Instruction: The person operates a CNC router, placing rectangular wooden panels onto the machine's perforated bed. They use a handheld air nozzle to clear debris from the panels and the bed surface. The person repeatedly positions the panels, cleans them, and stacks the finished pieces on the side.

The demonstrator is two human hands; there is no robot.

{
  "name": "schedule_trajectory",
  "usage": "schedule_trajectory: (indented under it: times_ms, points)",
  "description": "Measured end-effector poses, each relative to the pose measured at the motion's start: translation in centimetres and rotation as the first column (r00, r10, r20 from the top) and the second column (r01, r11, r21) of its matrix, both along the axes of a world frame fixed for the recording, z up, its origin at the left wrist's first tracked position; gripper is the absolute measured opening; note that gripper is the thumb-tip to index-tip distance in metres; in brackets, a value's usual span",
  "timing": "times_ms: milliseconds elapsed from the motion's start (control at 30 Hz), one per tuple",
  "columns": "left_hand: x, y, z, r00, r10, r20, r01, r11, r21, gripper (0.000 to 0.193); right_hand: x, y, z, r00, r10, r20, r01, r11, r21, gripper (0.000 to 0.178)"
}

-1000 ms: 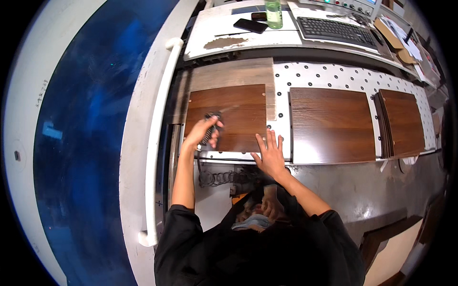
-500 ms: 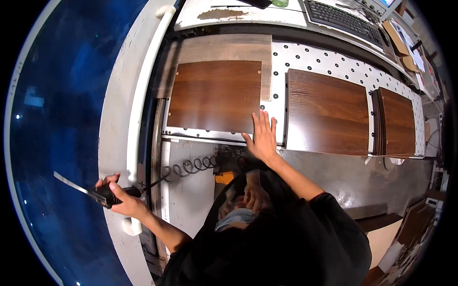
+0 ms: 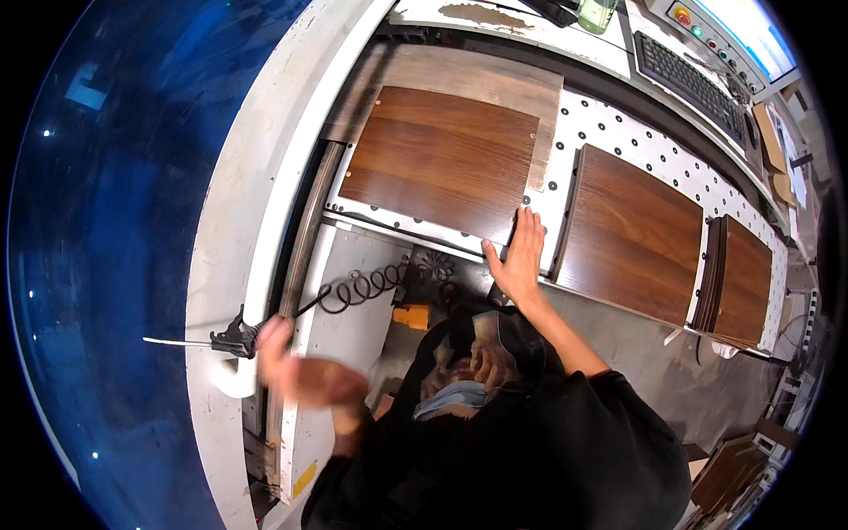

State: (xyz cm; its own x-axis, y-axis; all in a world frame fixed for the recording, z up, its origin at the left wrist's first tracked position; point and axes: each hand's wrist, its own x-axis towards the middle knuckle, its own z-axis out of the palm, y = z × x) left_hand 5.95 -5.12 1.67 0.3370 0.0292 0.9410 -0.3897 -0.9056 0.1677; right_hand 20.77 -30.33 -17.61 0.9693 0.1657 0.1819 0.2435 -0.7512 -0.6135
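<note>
A dark brown wood-grain panel point(image 3: 442, 159) lies on the white table dotted with black studs. At its near right corner my right hand point(image 3: 521, 261) rests with the fingers stretched out, holding nothing. My left hand point(image 3: 305, 367) is smeared by motion, to the right of a black air blow gun point(image 3: 234, 338) with a long thin metal nozzle. The gun is by the white rail, and a black coiled hose point(image 3: 362, 287) runs from it toward the table. Blur hides whether the left fingertips still touch the gun.
A second brown panel point(image 3: 632, 234) and a stack of smaller panels point(image 3: 738, 278) lie further right on the studded table point(image 3: 609, 124). Beyond are a keyboard point(image 3: 689, 88), a control box with buttons point(image 3: 707, 40) and a green bottle point(image 3: 596, 13). A dark blue surface point(image 3: 115, 247) fills the left.
My left hand has moved right, off the air blow gun's grip, and the gun now sits by the rail. My right hand stays at the panel's corner. The view has turned.
</note>
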Motion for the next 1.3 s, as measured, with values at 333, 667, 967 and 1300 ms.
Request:
schedule_trajectory:
  times_ms: [333,667,967,1300]
  points:
    - [19.9,11.5,-20.9,0.544,0.034,-0.838,-0.297,0.942,-0.155,0.072,-1.1,-0.3,0.5,0.994,-0.017,-0.106,0.006,0.995,-0.096,0.085]
    - [22.7,14.2,-16.4,0.342,-0.236,-0.91,-0.324,0.879,-0.35,0.076,0.1,0.7,2.2,0.894,-0.122,-0.432,0.447,0.312,0.838,0.05]
    - [18.1,1.6,-7.6,0.539,-0.639,-0.549,-0.075,0.613,-0.787,0.038,-7.0,-10.8,14.6,0.989,-0.005,-0.149,0.15,0.044,0.988,0.067]
    - [15.1,-4.2,5.3,0.562,-0.768,-0.307,0.109,0.437,-0.893,0.057,-10.4,-12.9,21.4,0.985,-0.131,0.111,-0.095,0.12,0.988,0.073]
